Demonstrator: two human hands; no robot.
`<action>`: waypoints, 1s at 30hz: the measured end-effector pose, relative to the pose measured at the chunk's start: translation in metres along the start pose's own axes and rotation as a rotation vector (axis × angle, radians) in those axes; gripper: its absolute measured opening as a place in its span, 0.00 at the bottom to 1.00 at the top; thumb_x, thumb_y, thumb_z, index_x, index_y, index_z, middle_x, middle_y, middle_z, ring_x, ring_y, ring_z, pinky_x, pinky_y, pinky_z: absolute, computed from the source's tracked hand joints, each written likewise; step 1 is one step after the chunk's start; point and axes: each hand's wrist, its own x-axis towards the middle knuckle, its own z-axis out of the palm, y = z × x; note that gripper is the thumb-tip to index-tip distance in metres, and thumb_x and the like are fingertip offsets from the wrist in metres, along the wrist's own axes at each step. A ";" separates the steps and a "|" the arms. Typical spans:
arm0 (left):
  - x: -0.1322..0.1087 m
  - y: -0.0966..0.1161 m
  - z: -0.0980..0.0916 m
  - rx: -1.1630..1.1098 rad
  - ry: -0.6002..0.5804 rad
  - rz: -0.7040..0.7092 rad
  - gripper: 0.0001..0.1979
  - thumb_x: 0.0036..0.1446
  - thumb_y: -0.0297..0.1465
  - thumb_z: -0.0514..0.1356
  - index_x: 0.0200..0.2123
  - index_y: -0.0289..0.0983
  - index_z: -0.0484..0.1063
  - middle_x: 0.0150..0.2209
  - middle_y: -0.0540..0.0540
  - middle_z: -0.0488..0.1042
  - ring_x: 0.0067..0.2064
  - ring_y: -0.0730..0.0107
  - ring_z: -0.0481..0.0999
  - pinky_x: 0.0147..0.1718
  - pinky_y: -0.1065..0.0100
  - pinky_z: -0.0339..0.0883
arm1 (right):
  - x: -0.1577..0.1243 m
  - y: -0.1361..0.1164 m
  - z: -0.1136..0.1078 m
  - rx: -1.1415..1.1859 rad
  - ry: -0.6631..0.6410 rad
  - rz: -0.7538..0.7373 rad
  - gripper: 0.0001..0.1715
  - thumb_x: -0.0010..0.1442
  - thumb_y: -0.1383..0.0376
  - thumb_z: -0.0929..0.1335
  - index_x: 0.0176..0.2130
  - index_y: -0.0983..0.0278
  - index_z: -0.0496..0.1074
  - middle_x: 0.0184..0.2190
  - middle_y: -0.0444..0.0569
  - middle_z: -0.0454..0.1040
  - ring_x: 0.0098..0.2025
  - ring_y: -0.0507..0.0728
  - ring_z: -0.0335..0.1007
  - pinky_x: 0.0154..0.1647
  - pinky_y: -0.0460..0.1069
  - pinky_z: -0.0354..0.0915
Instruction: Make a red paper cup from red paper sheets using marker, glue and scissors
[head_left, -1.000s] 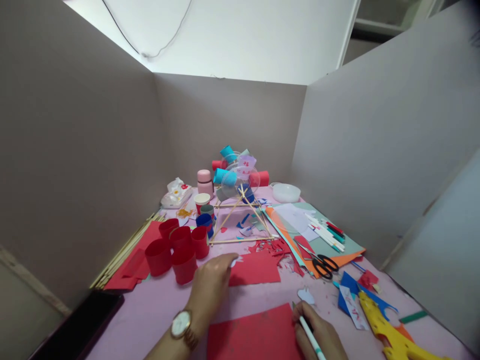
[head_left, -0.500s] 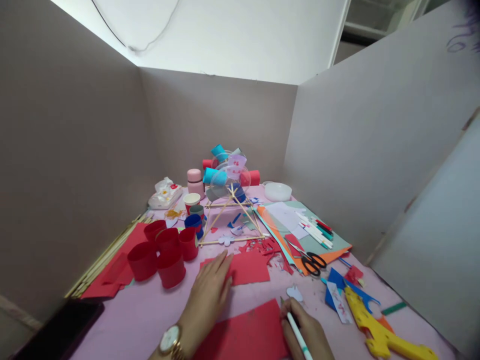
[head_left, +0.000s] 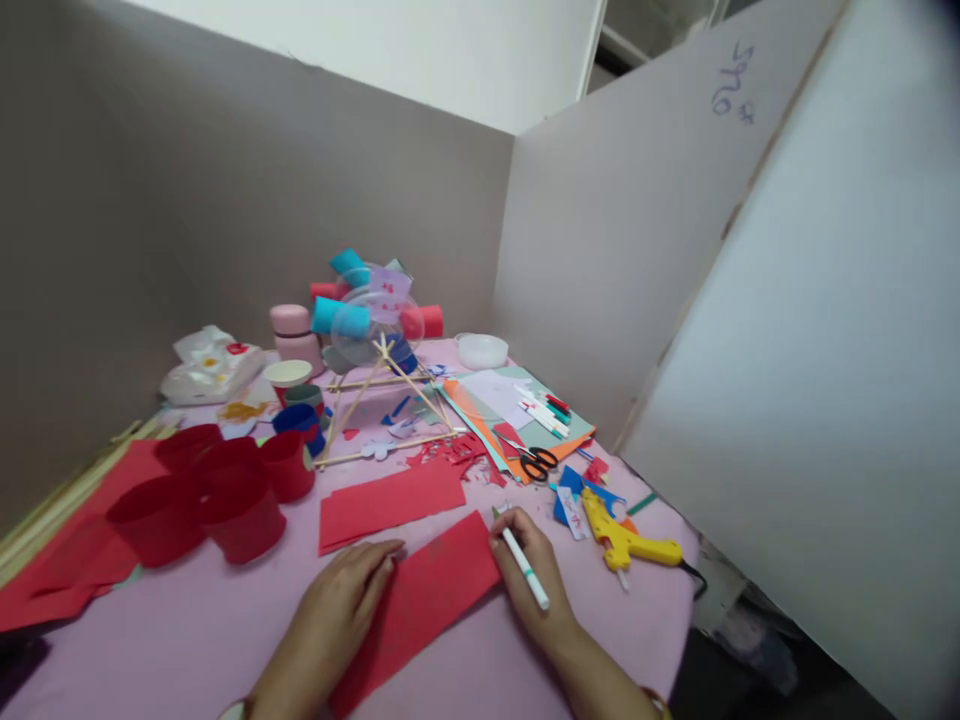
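Observation:
In front of me a strip of red paper lies slantwise on the pink-covered table. My left hand rests at its left edge, palm down, fingers stretched out and holding nothing. At the paper's right end, my right hand is closed around a white marker pen with a green band. The pen's green tip points away from me, beside the paper's far corner. Just beyond both hands lie stacked red paper pieces.
Red paper cups cluster on the left. Behind stands a stick frame bearing a wheel with coloured cups. Black-handled scissors, paper scraps, several markers and a yellow glue gun lie right. Grey partition walls enclose the table.
My view has swung to the right. The left hand has left the far red paper and come back to the near strip's edge. My right hand still holds the marker pen.

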 end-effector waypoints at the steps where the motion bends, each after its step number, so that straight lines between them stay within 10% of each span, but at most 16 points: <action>1: -0.002 0.001 -0.001 -0.012 0.003 -0.013 0.19 0.58 0.39 0.49 0.40 0.39 0.77 0.43 0.43 0.81 0.45 0.55 0.79 0.47 0.55 0.70 | -0.001 0.001 0.000 0.018 0.006 0.000 0.05 0.53 0.62 0.62 0.31 0.61 0.62 0.26 0.42 0.63 0.29 0.55 0.60 0.31 0.47 0.58; 16: -0.014 -0.002 -0.012 -0.287 0.018 -0.220 0.17 0.61 0.37 0.49 0.30 0.36 0.74 0.30 0.47 0.79 0.33 0.65 0.76 0.32 0.72 0.64 | 0.029 0.002 0.016 0.001 -0.076 0.001 0.16 0.55 0.50 0.65 0.33 0.60 0.64 0.28 0.43 0.67 0.34 0.58 0.63 0.36 0.50 0.60; 25: -0.012 -0.006 -0.019 -0.356 -0.016 -0.267 0.18 0.62 0.39 0.48 0.39 0.36 0.75 0.40 0.43 0.79 0.43 0.60 0.75 0.43 0.67 0.64 | 0.025 0.014 0.014 0.111 -0.050 0.084 0.13 0.50 0.54 0.68 0.31 0.60 0.67 0.27 0.43 0.68 0.33 0.58 0.65 0.34 0.48 0.62; 30: -0.012 -0.007 -0.023 -0.336 0.018 -0.284 0.19 0.61 0.39 0.48 0.38 0.35 0.75 0.25 0.48 0.76 0.28 0.64 0.75 0.28 0.70 0.65 | 0.026 0.015 0.008 0.095 -0.162 0.128 0.09 0.47 0.59 0.69 0.28 0.61 0.66 0.23 0.41 0.68 0.27 0.56 0.63 0.27 0.46 0.61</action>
